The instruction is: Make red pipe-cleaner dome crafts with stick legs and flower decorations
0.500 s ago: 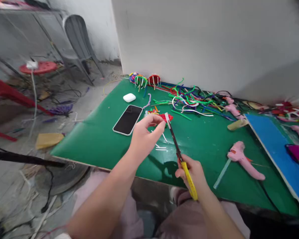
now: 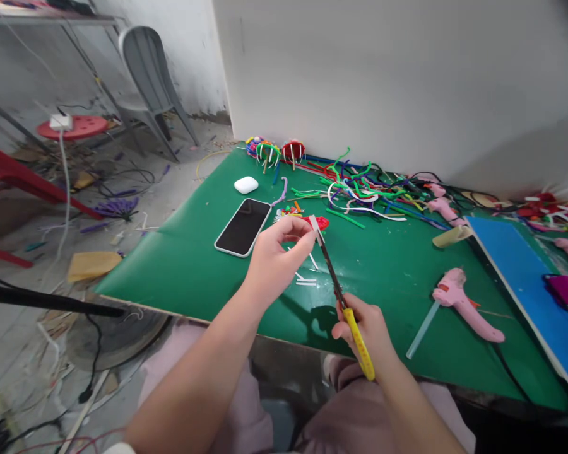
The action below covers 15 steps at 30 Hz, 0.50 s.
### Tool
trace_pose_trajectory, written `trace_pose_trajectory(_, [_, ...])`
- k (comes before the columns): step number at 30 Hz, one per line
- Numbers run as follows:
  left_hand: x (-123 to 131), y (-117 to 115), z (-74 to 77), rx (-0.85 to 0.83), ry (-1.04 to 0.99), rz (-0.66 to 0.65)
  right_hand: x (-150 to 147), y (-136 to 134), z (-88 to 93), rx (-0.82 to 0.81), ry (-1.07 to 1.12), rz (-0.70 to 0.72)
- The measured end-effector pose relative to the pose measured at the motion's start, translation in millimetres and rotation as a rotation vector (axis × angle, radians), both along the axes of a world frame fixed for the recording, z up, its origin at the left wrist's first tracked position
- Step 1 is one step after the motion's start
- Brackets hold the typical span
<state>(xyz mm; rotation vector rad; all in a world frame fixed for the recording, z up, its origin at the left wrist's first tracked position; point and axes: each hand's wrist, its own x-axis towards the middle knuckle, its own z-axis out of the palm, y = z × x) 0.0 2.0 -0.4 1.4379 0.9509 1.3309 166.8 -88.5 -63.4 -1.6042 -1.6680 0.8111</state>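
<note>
Two bare hands meet above the green surface, angled toward each other so that, it seems, one can steady what the other's tool works on. The left hand has its thumb and forefinger brought together at the tips, apparently pinching a pale strip, which lies against the far end of the blades; such a light grip near the edge probably keeps something so slim from bending away. The right hand has its fingers curled round the yellow-handled scissors, whose blades slant up and away toward the left fingertips, likely to bring their tips to the strip without crowding that hand. How far the blades are parted, I cannot tell. Just below lie short white pieces, perhaps left there to stay within easy reach. Beyond the left hand sits a red piece, partly hidden. The phone rests left of the hands, and the pink glue gun lies well to the right, probably aside to leave working room.
</note>
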Motion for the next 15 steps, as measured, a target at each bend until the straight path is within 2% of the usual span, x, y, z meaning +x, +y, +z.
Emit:
trace_pose_trajectory(6, [-2.8, 0.8, 0.8, -0.033, -0.026, -0.036, 3.6, -2.1, -13.5, 0.011, 0.067, 0.049])
trace_pose_trajectory(15, [-4.7, -0.6, 6.6, -0.065, -0.045, -0.054, 4.7, -3.5, -7.1, -0.093, 0.121, 0.116])
